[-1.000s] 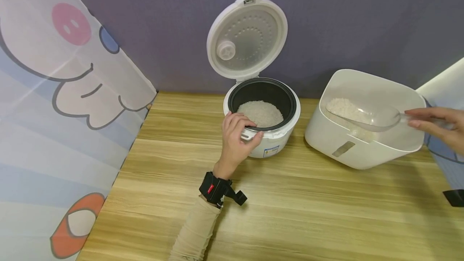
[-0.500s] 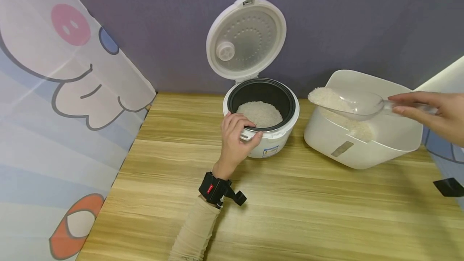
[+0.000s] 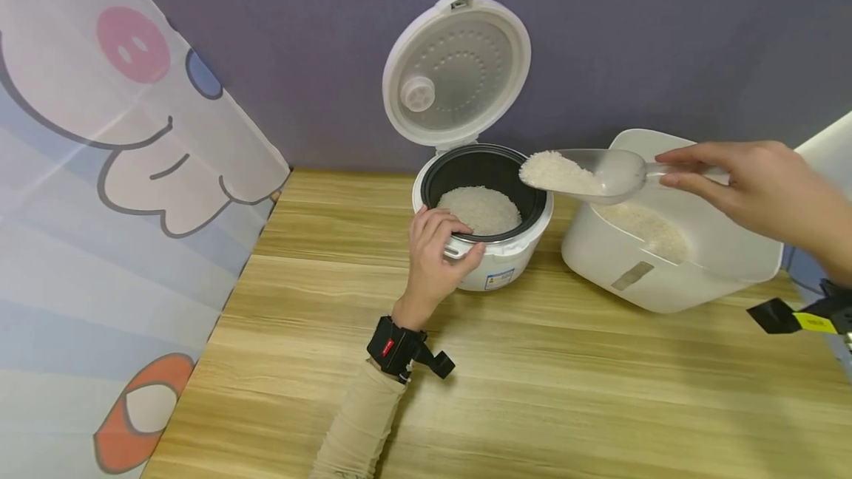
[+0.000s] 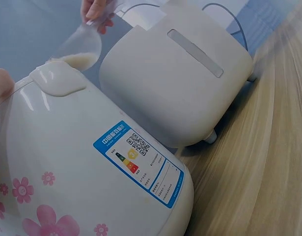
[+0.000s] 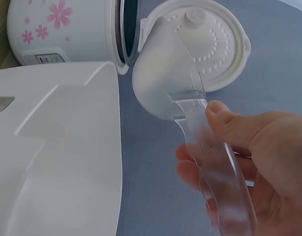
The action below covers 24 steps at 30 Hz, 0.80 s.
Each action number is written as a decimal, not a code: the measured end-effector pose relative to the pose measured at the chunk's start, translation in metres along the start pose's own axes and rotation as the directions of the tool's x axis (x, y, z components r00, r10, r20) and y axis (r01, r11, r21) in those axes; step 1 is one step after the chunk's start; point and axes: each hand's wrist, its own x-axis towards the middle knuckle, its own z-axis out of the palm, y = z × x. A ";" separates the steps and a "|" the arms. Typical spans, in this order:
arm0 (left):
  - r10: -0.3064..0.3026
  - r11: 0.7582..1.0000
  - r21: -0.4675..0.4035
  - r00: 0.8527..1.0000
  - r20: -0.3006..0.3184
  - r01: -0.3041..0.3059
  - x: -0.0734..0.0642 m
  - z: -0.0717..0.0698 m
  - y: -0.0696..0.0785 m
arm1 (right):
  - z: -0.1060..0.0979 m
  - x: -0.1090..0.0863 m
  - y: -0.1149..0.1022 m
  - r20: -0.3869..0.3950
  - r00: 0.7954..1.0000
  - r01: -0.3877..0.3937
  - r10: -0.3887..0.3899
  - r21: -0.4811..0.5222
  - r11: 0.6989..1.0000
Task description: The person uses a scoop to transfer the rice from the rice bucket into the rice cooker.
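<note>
A white rice cooker (image 3: 526,261) stands with its lid (image 3: 466,69) raised, a mound of rice (image 3: 484,209) in its dark inner pot. My left hand (image 3: 431,256) grips the cooker's near-left rim, fingers hooked over the edge and thumb outside. My right hand (image 3: 752,179) holds a clear plastic scoop (image 3: 622,172) by its handle, as the right wrist view also shows. Rice (image 3: 558,172) lies heaped in the scoop, whose tip overlaps the cooker's right rim in the head view. Below the scoop's rear is a white rice bin (image 3: 665,288) with rice (image 3: 646,228) inside.
Cooker and bin stand side by side on a wood-grain table (image 3: 532,390), a narrow gap between them. A grey-purple wall (image 3: 319,80) rises right behind. At the left hangs a cartoon-printed sheet (image 3: 133,257).
My right hand has lifted the rice-laden scoop out of the bin and carried it left to the cooker's rim. The left hand keeps its place on the rice cooker.
</note>
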 end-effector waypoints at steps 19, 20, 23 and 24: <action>-0.002 1.000 0.005 1.000 0.006 0.002 -0.001 0.001 0.000 | 0.012 0.023 -0.018 -0.130 0.986 0.093 -0.107 -0.108 0.990; -0.001 1.000 0.006 1.000 0.007 0.001 -0.001 0.001 0.000 | 0.013 0.023 -0.019 -0.141 0.984 0.091 -0.106 -0.108 0.990; -0.001 1.000 0.005 1.000 0.006 0.001 -0.001 0.001 0.000 | 0.017 0.026 -0.021 -0.178 0.976 0.109 -0.128 -0.113 0.988; -0.001 1.000 0.005 1.000 0.005 0.001 0.000 0.000 0.000 | 0.018 0.027 -0.022 -0.190 0.973 0.112 -0.133 -0.114 0.987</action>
